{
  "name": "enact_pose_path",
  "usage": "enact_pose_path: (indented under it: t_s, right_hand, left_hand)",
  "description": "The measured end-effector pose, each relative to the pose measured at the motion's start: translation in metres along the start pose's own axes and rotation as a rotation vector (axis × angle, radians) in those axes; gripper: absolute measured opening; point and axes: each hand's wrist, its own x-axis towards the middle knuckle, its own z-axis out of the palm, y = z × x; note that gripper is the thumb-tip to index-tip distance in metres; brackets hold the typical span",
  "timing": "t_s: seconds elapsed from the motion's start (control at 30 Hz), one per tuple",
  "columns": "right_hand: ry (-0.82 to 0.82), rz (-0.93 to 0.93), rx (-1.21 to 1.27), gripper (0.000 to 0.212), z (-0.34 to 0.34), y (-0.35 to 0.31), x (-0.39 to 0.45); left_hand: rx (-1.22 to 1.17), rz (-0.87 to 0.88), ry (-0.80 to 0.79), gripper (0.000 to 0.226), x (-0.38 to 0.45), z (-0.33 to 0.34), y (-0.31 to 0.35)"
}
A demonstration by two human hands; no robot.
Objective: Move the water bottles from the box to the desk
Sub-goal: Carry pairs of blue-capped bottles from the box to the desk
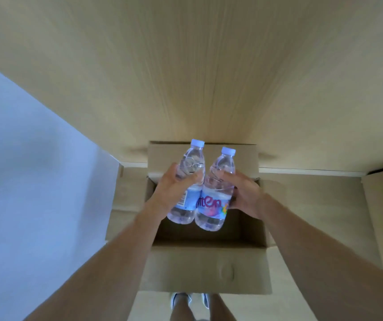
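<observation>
Left grip [174, 181] wraps one bottle [187, 188], right grip [243, 193] the other [213, 200], both mid-body, bottles touching above the open box [209, 269]. Full, so probably weighty; thin walls likely flex and slip, so hold the ribbed waist.

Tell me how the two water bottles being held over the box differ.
The left bottle shows the barcode side of its label; the right bottle shows pink lettering. The left bottle's cap reaches farther toward the desk than the right bottle's. The left hand grips the left bottle, the right hand the right one. Both are clear, white-capped, touching side by side above the open box.
</observation>
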Motion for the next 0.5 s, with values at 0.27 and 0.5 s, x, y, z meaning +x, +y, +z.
enact_pose_path:
  t_s: [0.27, 0.5]
  right_hand:
    - [0.093, -0.119, 0.074, 0.069, 0.023, -0.090, -0.093]
    - [0.200, -0.246, 0.108, 0.077, 0.026, -0.105, -0.168]
  left_hand:
    - [0.044, 0.109, -0.162, 0.055, -0.036, 0.001, 0.140]
    - [0.048, 0.095, -0.381, 0.066, -0.074, 0.011, 0.187]
